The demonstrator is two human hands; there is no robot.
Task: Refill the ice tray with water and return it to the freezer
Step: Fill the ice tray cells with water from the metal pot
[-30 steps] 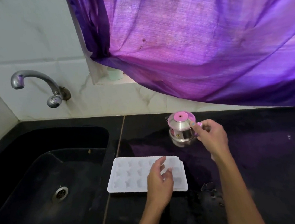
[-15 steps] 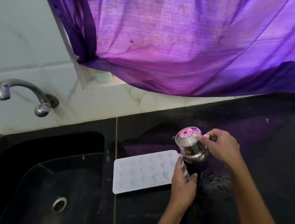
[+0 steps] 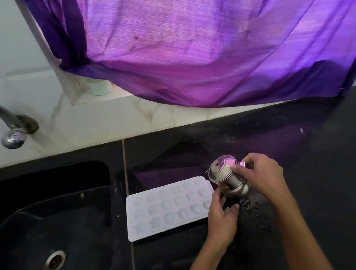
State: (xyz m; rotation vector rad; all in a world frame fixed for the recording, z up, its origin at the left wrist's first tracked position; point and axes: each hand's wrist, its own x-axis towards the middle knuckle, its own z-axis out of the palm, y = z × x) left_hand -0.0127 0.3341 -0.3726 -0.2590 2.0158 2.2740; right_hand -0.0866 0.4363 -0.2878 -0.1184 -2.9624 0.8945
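Note:
A white ice tray [image 3: 167, 209] with star and shell shaped cells lies flat on the black counter [image 3: 309, 164], just right of the sink. My left hand [image 3: 223, 216] holds the tray's right end, thumb on its edge. My right hand [image 3: 260, 175] grips the handle of a small steel jug [image 3: 226, 178] with a clear pink lid. The jug is lifted and tilted to the left, its spout over the tray's far right corner. I cannot tell whether water is flowing.
A black sink [image 3: 50, 233] with a steel drain fills the left. A chrome tap [image 3: 5, 123] juts from the marble wall above it. A purple curtain [image 3: 206, 42] hangs over the window ledge, where a pale cup [image 3: 100, 87] stands. Water drops lie near my right wrist.
My right hand lifted the jug off the counter, brought it to the tray's right end and tilted it left. My left hand slid from the tray's top to its right edge.

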